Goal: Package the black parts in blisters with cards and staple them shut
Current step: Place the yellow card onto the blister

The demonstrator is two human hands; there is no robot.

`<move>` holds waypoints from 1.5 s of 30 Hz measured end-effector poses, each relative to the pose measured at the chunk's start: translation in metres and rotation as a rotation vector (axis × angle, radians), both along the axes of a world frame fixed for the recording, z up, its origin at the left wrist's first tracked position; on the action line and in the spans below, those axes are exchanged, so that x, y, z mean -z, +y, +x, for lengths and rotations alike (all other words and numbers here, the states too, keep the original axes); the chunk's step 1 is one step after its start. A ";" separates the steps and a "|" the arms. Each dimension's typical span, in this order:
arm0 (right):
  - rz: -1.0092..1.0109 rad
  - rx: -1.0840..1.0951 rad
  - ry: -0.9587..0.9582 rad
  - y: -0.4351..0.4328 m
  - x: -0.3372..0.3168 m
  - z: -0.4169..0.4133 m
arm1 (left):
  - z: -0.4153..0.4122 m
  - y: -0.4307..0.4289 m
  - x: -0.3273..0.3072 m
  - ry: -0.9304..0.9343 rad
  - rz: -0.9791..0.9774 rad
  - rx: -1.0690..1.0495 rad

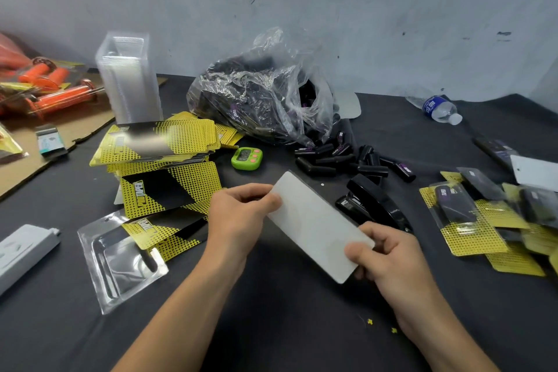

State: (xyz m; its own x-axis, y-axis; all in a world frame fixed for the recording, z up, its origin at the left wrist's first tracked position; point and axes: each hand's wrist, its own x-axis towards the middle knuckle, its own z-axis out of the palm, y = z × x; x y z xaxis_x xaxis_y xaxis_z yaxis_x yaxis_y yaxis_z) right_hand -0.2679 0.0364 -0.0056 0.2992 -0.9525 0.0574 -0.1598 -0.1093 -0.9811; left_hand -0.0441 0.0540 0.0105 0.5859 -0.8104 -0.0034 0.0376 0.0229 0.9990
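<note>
Dark cloth table [287, 326] against scuffed pale wall [362, 9]. White card [317, 226] pinched at ends by left hand [238, 217] and right hand [389, 257], above table. Black stapler [374, 202] just behind.

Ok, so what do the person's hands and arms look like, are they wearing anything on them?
The left hand and right hand are bare: no gloves, rings or watch visible. Both forearms are uncovered, no sleeve in view.
</note>
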 end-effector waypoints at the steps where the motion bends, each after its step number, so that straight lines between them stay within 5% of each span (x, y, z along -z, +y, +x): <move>1: -0.010 0.039 -0.021 -0.001 0.001 0.000 | 0.001 -0.001 0.002 -0.008 0.021 0.004; 7: -0.073 0.135 0.041 0.002 0.004 0.004 | 0.003 -0.003 0.007 -0.025 0.054 0.013; 11: -0.541 0.354 0.356 0.012 0.000 0.014 | -0.017 0.000 0.012 -0.006 0.105 0.114; 14: -0.971 0.279 0.545 0.016 -0.001 0.025 | -0.027 0.001 0.008 0.352 0.101 0.435; 17: -1.178 0.128 0.697 0.023 0.001 0.035 | -0.028 0.003 0.007 0.392 0.098 0.523; 21: -0.949 -0.030 0.693 0.022 0.007 0.034 | -0.021 0.002 0.009 0.362 0.089 0.427; 24: -0.515 0.034 0.413 0.021 0.003 0.029 | -0.016 0.000 0.009 0.348 0.063 0.416; 27: -0.331 0.212 0.291 0.015 0.004 0.025 | -0.014 -0.001 0.009 0.349 0.037 0.462; 31: 0.021 0.000 0.083 0.008 0.005 0.031 | -0.016 -0.001 0.008 0.337 -0.035 0.529; 35: -0.022 -0.003 0.025 0.009 0.003 0.028 | -0.015 0.004 0.007 0.347 -0.072 0.594; 40: -0.528 0.244 0.350 0.012 -0.006 0.016 | -0.014 0.006 0.006 0.334 -0.025 0.610; 45: -0.474 0.253 0.378 0.006 -0.004 0.013 | -0.013 0.007 0.004 0.408 -0.024 0.595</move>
State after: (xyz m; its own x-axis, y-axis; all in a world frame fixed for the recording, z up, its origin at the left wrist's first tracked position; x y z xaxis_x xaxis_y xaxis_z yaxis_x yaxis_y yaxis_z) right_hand -0.2549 0.0421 -0.0013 0.1509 -0.8936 0.4228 -0.5617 -0.4295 -0.7072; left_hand -0.0569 0.0608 0.0062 0.0006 -0.9944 -0.1061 0.4201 -0.0960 0.9024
